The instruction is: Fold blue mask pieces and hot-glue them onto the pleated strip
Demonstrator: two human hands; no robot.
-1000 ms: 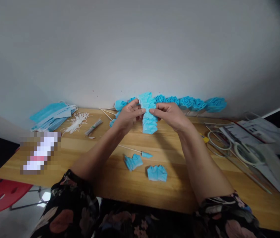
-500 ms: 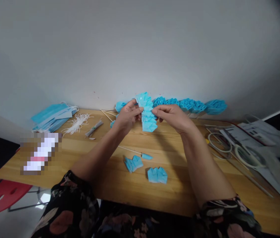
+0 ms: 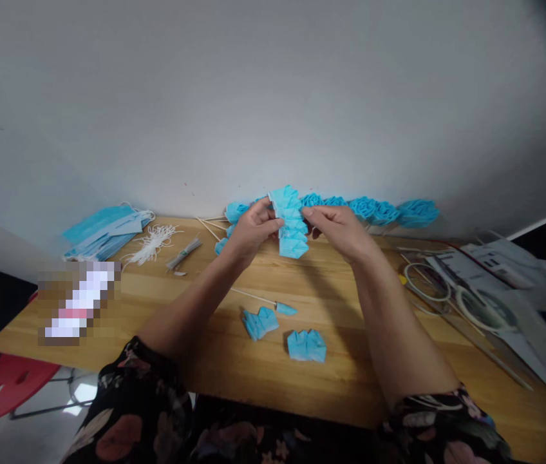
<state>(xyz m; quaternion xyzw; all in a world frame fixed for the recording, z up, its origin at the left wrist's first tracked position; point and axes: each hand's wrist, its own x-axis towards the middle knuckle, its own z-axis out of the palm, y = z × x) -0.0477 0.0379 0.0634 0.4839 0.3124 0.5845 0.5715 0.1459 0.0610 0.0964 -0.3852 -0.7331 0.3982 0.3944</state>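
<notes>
Above the wooden table (image 3: pixel 157 316), an upright strip of light blue mask fabric (image 3: pixel 293 225) with pleated, pointed petals hangs between my hands. My left hand (image 3: pixel 252 231) pinches its straight left edge, thumb in front and fingers behind. At the petal edge on the right, the thumb and forefinger of my right hand (image 3: pixel 338 231) are closed on a petal's tip. Below lie a small folded blue piece (image 3: pixel 259 323), another folded blue piece (image 3: pixel 306 346), and a thin stick (image 3: pixel 254 296) with a rolled blue tip (image 3: pixel 285 308).
Finished blue fabric roses (image 3: pixel 372 209) line the wall. On the left are a stack of blue face masks (image 3: pixel 102 231), white ear loops (image 3: pixel 154 241), a bundle of thin wires (image 3: pixel 183 252) and a blurred-out object (image 3: pixel 80 303). Scissors (image 3: pixel 485 308) and papers (image 3: pixel 534 361) lie at right.
Both hands keep hold of the pleated strip, which has shifted slightly right. The whole view has tilted a little, and the things on the table have not moved.
</notes>
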